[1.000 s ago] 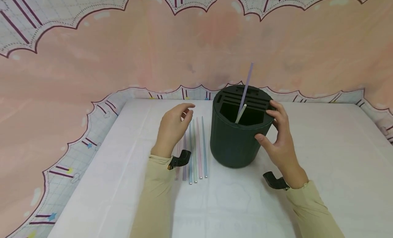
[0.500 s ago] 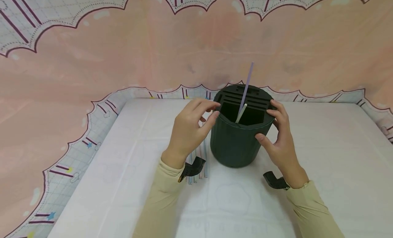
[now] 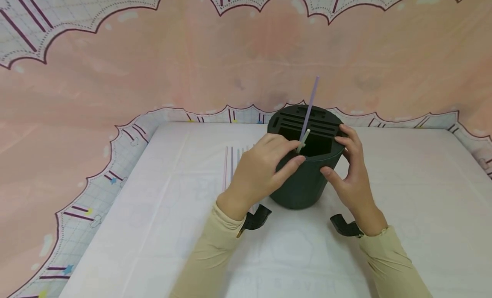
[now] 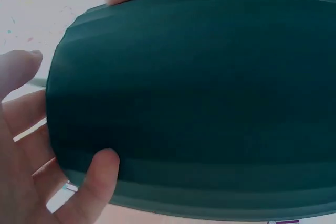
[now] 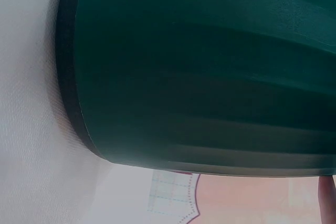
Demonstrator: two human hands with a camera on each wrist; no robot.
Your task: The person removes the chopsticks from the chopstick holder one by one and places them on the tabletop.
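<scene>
A dark green round holder [image 3: 300, 182] with a slotted top stands on the white table. A thin purple stick [image 3: 312, 91] and a short-looking pale green stick [image 3: 306, 135] lean out of its large opening. My left hand [image 3: 263, 167] is at the near left rim, its index and thumb tips apart beside the pale green stick. In the left wrist view, one finger [image 4: 105, 169] lies against the holder's wall [image 4: 199, 87]. My right hand [image 3: 351, 170] grips the holder's right rim, thumb in front and fingers behind. The lower ends of both sticks are hidden inside.
Several thin pastel sticks [image 3: 232, 159] lie side by side on the white tabletop [image 3: 173, 229], left of the holder and partly covered by my left hand and arm. A peach patterned cloth [image 3: 238, 59] hangs behind the table.
My left hand has moved right from above the loose sticks to the holder's opening, next to the pale green stick. The right hand keeps its grip on the rim, and the holder stays put.
</scene>
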